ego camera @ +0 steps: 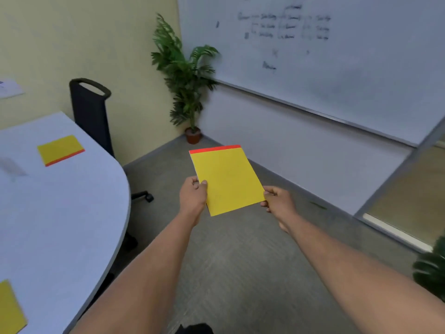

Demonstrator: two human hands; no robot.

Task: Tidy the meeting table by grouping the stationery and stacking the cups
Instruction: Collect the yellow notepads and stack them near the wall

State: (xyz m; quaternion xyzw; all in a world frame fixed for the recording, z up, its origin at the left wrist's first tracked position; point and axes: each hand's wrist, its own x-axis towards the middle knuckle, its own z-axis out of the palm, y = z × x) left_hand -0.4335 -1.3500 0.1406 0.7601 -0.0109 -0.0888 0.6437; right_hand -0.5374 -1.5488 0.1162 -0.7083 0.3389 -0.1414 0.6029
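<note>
In the head view, both hands hold a yellow notepad (227, 180) with a red strip along its far edge, out over the grey carpet floor (240, 261) and to the right of the table. The left hand (193, 197) grips the pad's left edge, thumb on top and fingers curled underneath. The right hand (277, 201) pinches the near right corner, thumb on the top face and fingers curled below. The pad is tilted, its red strip pointing away from the person. At the left stands the pale rounded meeting table (72, 213). On its far part lies a second yellow notepad (60, 149), its red strip turned toward the near side. A third yellow pad (9, 307) shows at the table's near left edge, cut off by the frame. A black chair (90, 112) stands just beyond the table. A potted plant (185, 80) sits in the far corner, beside a whiteboard (313, 56) with blurred writing on the right wall.
</note>
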